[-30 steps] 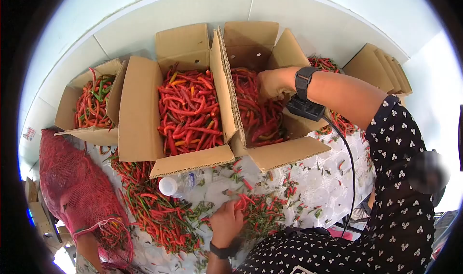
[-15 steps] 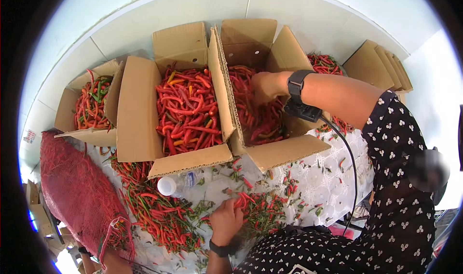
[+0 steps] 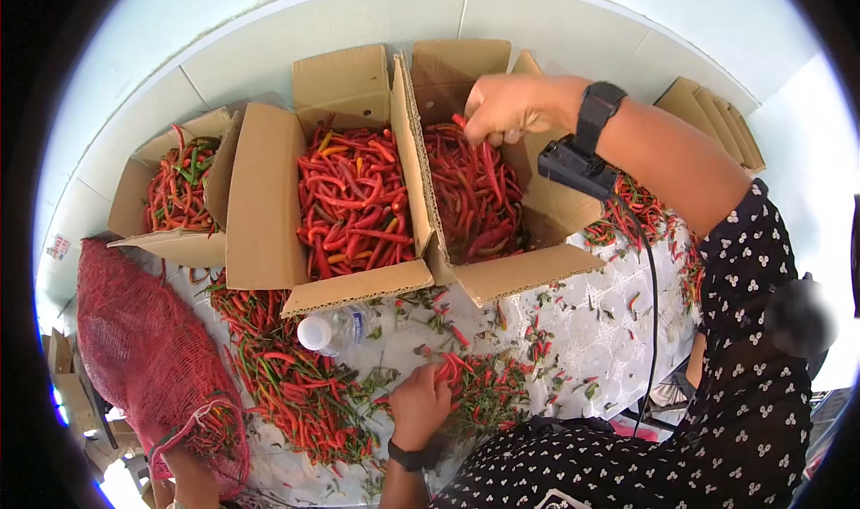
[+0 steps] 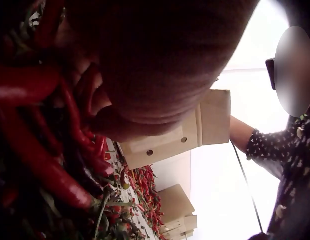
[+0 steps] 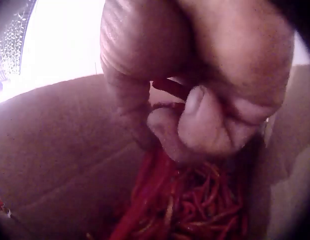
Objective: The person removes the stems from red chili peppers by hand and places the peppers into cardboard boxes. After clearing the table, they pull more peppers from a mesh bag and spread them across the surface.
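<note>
My right hand [image 3: 515,106] is raised over the right-hand cardboard box [image 3: 528,274], fingers curled around a few red chillies [image 5: 150,185]. One chilli tip [image 3: 460,120] pokes out past the knuckles, and another hangs down toward the chillies [image 3: 466,196] in that box. Low in the head view, my left hand [image 3: 419,408] grips red chillies [image 3: 452,367] at the edge of a pile of chillies and green stems [image 3: 493,397]. In the left wrist view, its curled fingers [image 4: 97,95] are close around chillies, partly in shadow.
A fuller chilli box [image 3: 260,205] stands in the middle, a smaller one [image 3: 175,251] left. A clear bottle [image 3: 345,328] lies before them. Beyond a mixed chilli heap [image 3: 305,410], another person's hand [image 3: 188,473] is at a red mesh sack [image 3: 134,330]. Folded cardboard [image 3: 708,119] stands back right.
My right hand has risen from down among the chillies in the right-hand box, bringing red chillies up. The left hand stays almost still. The other person's hand has shifted at the sack's mouth.
</note>
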Demonstrator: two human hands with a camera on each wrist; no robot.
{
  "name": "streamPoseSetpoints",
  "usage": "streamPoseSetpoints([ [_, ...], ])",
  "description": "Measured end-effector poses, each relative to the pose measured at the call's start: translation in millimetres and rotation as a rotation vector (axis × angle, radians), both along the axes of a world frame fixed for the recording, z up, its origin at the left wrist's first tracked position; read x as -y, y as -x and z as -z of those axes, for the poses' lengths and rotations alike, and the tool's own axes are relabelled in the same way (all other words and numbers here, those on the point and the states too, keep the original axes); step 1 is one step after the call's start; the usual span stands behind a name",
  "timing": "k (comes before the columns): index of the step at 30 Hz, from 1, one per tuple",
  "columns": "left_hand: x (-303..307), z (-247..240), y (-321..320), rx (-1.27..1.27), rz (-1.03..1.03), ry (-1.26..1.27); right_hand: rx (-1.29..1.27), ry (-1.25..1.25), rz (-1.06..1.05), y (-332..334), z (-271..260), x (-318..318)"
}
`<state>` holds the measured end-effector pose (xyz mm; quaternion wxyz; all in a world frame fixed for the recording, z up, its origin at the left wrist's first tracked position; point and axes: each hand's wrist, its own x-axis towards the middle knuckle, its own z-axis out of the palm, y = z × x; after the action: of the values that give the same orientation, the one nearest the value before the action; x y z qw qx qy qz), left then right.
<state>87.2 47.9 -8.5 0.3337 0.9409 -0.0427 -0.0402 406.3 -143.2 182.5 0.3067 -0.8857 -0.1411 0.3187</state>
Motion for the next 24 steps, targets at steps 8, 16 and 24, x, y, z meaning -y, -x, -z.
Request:
streamPoseSetpoints([
  [8,0,-1,1,-0.038,-0.002,-0.015,0.091,-0.343,-0.017,5,-80,-9],
  [16,0,4,-1,-0.051,0.002,-0.026,-0.035,-0.217,-0.32,-24,-90,-63],
  [24,1,0,-4,-0.074,-0.03,0.004,-0.189,0.455,-0.459,34,15,-17],
])
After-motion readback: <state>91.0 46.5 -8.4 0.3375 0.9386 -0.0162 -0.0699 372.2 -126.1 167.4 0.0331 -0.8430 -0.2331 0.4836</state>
